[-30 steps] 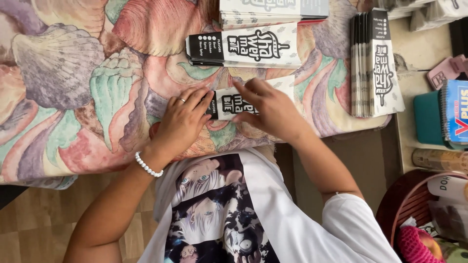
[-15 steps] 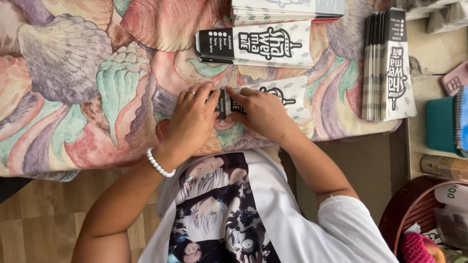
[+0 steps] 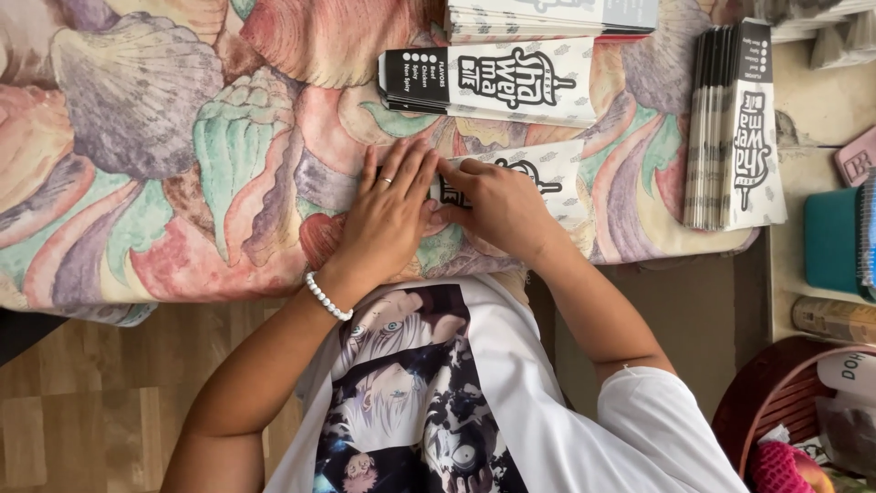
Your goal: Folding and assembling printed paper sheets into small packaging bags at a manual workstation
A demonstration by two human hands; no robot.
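A flat white paper carton (image 3: 538, 178) with black lettering lies on a shell-patterned tablecloth (image 3: 137, 146). My left hand (image 3: 388, 215), with a ring and a pearl bracelet, lies flat over the carton's left end and presses it down. My right hand (image 3: 497, 205) touches the left one, its fingertips pushing on the carton's middle. The end under my hands is hidden. A second flat carton (image 3: 493, 82) of the same kind lies just beyond my hands.
More flat cartons are stacked at the top edge (image 3: 547, 16) and at the right (image 3: 735, 128). Right of the table are a teal box (image 3: 830, 239), a pink item (image 3: 858, 160) and a round basket (image 3: 776, 402). Below lies wooden floor (image 3: 73, 402).
Half a second ago both hands pinched the carton's black end, folded up on edge. Now my left hand has spread flat over it and the end is pressed down.
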